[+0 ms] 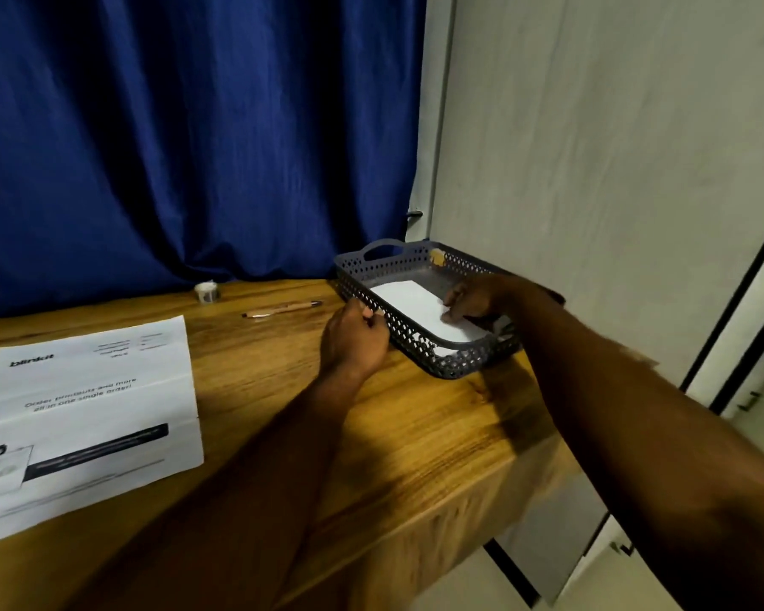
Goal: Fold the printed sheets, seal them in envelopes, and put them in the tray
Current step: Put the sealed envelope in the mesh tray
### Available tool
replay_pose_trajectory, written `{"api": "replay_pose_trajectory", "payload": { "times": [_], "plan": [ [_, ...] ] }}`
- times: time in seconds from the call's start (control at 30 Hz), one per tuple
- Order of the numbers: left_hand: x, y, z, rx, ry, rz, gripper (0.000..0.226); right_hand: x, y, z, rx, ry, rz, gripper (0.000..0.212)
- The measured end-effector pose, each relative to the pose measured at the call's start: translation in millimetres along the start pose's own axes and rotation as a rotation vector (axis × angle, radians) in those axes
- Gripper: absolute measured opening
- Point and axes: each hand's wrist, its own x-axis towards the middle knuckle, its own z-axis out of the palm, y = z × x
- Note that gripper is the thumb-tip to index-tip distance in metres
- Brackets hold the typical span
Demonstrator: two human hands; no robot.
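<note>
Envelope (pixel 415 307) looks light, bendy — pinch an edge. Straight-fingered, right hand (pixel 475 297) presses it; left hand (pixel 354 339) grips the tray (pixel 462 362) rim.

One grey perforated plastic tray (pixel 459 364) stands at the far right corner of the wooden surface (pixel 415 434), with one white envelope (pixel 411 302) showing inside. One printed white sheet (pixel 89 416) lies at the left edge. One brown pen (pixel 283 309) and one small roll of tape (pixel 207 292) lie near the far edge. Two hands show: one left hand (pixel 353 341) and one right hand (pixel 473 297).
</note>
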Motion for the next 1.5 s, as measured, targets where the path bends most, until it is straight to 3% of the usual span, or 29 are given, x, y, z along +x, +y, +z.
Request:
{"api": "replay_pose_trajectory", "payload": {
  "times": [0.1,0.2,0.33,0.53,0.73,0.83,1.03,1.23,1.37,1.5],
  "plan": [
    [2,-2,3,-0.003,-0.004,-0.015,0.010,11,4,4,0.003,0.032,0.021,0.031],
    [2,-2,3,-0.031,0.000,-0.021,0.009,11,1,2,-0.038,0.069,0.019,0.044],
    [0,2,-2,-0.099,-0.003,-0.068,0.016,8,-20,-5,-0.253,0.276,-0.112,0.041],
    [6,4,-30,-0.254,-0.030,-0.159,0.025,-20,-90,5,-0.044,0.443,-0.451,0.018],
    [21,-23,-102,-0.257,0.194,-0.160,0.019,-26,-177,50,0.114,0.449,-0.650,0.019],
    [18,-49,-149,-0.179,0.238,-0.154,0.009,-25,-221,78,0.156,0.422,-0.694,0.018],
    [8,-104,-241,0.053,0.277,-0.158,0.020,-16,-292,136,0.234,0.346,-0.723,0.008],
    [-3,-151,-326,0.417,0.190,-0.184,0.016,-10,-341,183,0.273,0.262,-0.798,0.009],
    [-4,-176,-354,0.545,0.010,-0.267,0.076,-1,-348,209,0.297,0.261,-0.853,0.003],
    [4,-192,-357,0.574,-0.140,-0.361,0.081,6,-347,219,0.271,0.355,-0.947,0.004]
  ]
}}
